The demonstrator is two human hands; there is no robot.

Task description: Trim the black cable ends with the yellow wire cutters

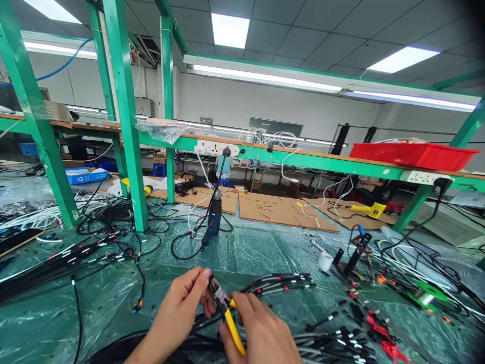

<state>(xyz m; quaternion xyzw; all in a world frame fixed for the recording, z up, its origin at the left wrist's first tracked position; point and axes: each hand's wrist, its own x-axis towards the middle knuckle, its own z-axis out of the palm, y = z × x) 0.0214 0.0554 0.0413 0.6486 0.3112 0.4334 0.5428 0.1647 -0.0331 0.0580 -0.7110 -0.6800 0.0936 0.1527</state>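
Note:
Yellow-handled cutting pliers [234,328] are gripped in my right hand [263,328], their metal jaws pointing up and to the left. Between thumb and fingers, my left hand [182,303] pinches a black cable end [211,278], right at the tip of the jaws. Whether the jaws touch or bite the cable I cannot make out. Just beyond my hands lies a bundle of black and grey cables [280,284] with red and white marks. More cut cables [333,344] lie to the right of my right hand, and a thick black bundle [140,346] passes beneath my left forearm.
A dark heat gun or drill-like tool [214,222] stands ahead on the plastic-covered bench. Long cables [64,260] spread across the left. On the right are a metal fixture [352,258], a green wire spool [426,296] and white tape [325,261]. Green posts [127,126] rise at left.

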